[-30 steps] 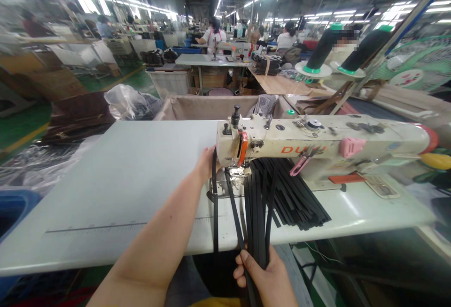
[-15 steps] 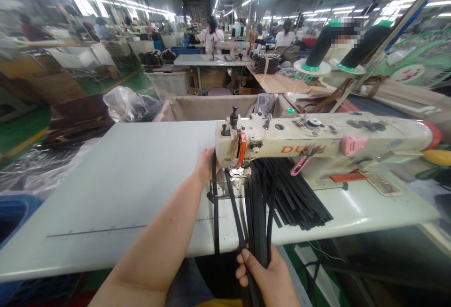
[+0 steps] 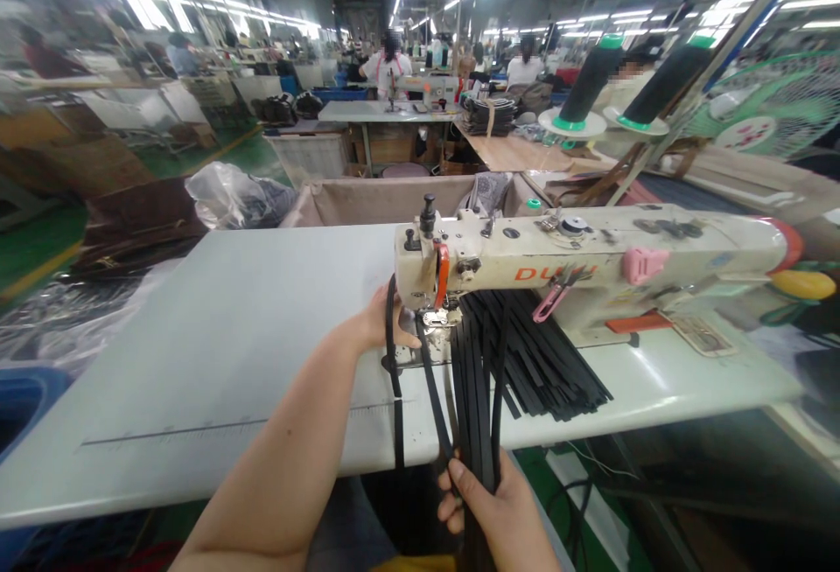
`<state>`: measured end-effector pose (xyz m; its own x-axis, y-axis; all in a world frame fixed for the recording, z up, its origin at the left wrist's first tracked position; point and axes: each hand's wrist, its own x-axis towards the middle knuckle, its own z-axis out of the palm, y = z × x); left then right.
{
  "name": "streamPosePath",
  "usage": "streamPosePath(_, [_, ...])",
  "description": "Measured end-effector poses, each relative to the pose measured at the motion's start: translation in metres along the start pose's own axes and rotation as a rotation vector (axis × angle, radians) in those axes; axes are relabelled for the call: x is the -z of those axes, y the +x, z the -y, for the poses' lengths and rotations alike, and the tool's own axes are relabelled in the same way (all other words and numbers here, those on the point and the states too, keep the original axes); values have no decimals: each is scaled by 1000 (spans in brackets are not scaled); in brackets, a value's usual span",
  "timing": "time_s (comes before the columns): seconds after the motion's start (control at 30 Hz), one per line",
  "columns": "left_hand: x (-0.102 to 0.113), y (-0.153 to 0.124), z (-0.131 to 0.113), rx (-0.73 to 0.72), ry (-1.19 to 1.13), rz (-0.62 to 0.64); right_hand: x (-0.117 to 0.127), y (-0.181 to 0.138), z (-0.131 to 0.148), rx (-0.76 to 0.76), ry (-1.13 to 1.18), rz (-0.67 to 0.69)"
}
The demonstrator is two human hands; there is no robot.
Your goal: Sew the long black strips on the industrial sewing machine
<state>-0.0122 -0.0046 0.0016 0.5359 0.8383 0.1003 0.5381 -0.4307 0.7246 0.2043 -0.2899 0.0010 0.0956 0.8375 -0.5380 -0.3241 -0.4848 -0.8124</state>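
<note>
Far left there's a blue bin [image 3: 19, 397] low beside our tabletop [image 3: 216, 336], and a plastic bag [image 3: 229, 196] behind its back edge. Our left hand [image 3: 382, 320] is stretched out to the head of the sewing machine [image 3: 591, 261], right beside the presser foot [image 3: 438, 318]; its fingers tuck in under the head, so we can't tell if they're pinching anything or just lying flat. A black loop [image 3: 395, 380] curves past that hand, touching it, and hangs over the front edge. Just right of it a strap [image 3: 433, 388] slants from the foot down to our right hand [image 3: 499, 511], which sits below the tabletop edge. The fingers there are curled tight around a bundle [image 3: 482, 406] of black straps that climbs over the edge toward the machine. Right of that, a pile [image 3: 551, 366] of more straps fans out flat under the machine arm. Further back on the right are two thread cones [image 3: 587, 87] and a fan [image 3: 767, 113].
</note>
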Motion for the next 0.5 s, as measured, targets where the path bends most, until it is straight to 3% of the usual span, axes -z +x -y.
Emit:
streamPosePath(0.3, [-1,0,-7,58,20,-14,11,-19,4,-215,203,69])
streamPosePath(0.5, [-1,-1,-4,85,-131,-33,15,-23,2,-224,177,64])
